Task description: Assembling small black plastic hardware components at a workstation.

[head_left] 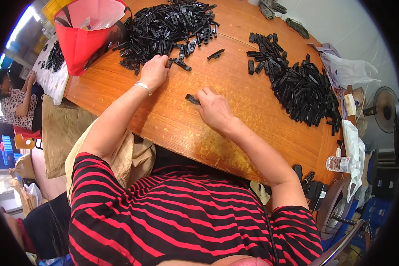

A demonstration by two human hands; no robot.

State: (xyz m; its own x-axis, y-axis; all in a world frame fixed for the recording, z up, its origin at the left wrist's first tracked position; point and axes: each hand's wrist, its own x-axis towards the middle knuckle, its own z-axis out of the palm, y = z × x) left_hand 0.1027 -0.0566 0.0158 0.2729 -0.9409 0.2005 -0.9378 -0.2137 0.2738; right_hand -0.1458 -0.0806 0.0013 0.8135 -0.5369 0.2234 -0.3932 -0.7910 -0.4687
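Evidently the right hand [214,107] does the holding: its thumb and fingertips are closed on a small black clip [192,99], just above the table [235,73] or touching it, which I cannot tell. The left hand [153,72] is at the near edge of a large pile of clips [164,31], its fingers at a dark piece; whether they grip it is hidden. For clean handling, I would judge a light pinch at one end best, leaving the rest of the clip in sight, and lifting single pieces from the pile's edge, since those inside look tangled. One loose clip [216,54] lies apart, and a second heap [303,88] spreads along the right side.

The orange-brown wooden top looks scuffed and yellowed near the front edge. A red bag [75,48] stands by the left pile. Beyond the right edge are a clear bottle [340,164] and a fan [385,109]; at far left, another person [20,104] sits by another table.
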